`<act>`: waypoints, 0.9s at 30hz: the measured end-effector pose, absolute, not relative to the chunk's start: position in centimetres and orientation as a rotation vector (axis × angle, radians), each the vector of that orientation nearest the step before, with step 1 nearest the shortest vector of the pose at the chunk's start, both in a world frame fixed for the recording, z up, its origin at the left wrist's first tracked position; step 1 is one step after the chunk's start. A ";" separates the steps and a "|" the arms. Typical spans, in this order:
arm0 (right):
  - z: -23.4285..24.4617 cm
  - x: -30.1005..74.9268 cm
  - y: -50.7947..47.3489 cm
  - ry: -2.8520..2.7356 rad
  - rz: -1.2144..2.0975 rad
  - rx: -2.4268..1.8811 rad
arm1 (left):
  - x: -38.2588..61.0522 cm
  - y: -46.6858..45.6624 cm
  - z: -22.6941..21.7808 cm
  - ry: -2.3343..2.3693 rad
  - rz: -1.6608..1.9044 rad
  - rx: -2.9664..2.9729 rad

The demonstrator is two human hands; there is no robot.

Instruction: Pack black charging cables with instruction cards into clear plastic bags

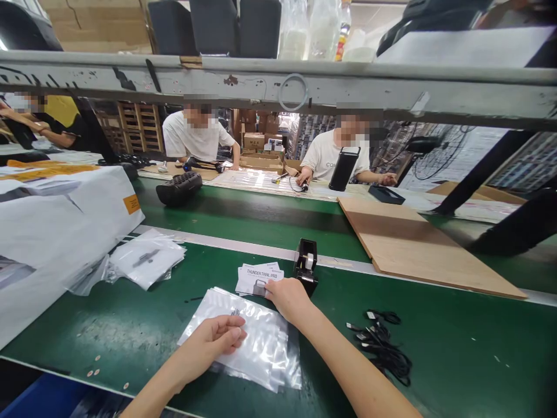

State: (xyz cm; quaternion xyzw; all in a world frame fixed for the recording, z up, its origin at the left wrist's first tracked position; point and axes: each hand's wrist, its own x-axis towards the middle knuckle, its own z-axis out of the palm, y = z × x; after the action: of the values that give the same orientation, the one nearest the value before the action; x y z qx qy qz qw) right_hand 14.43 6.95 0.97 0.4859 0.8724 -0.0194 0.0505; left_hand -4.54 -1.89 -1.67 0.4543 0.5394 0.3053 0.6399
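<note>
My left hand (220,342) rests over a stack of clear plastic bags (261,342), its fingers loosely bent with a gap to the thumb and no object seen in them. Just past the bags lies a small pile of white leaflets (257,273); the top one reads "THUNDERTRAIL PRO". With thumb and fingertips, my right hand (289,296) pinches the near right corner of the top leaflet, which still lies on the pile. A black tape dispenser (308,261) stands right behind that hand.
Black cables (383,345) lie in a bunch at the right. Filled bags (148,255) and a big white sack (65,232) sit at the left. Beyond are a black speaker-like device (179,187), a wooden board (418,244) and two co-workers. An overhead shelf (243,81) crosses above.
</note>
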 end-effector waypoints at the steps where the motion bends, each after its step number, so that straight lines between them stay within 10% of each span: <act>1: 1.1 14.3 6.9 2.638 -0.073 1.491 | -4.6 -1.9 -1.7 1.232 0.695 1.035; 19: 0.7 14.6 2.8 3.186 -0.237 1.301 | -4.0 -1.2 0.7 1.242 0.892 0.630; 24: -1.3 18.0 1.5 2.947 -0.345 2.849 | -4.0 -1.3 0.6 1.227 0.896 0.712; 27: -1.7 20.6 3.6 2.602 -0.699 2.957 | -3.5 -1.4 0.4 1.211 0.864 0.719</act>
State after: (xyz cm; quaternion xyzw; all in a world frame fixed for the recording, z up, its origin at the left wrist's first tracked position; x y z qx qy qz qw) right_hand 20.56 3.58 -1.69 0.6720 0.5914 -0.1589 -0.4165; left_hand -3.51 -1.44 0.37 0.3201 0.5390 0.3844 0.6777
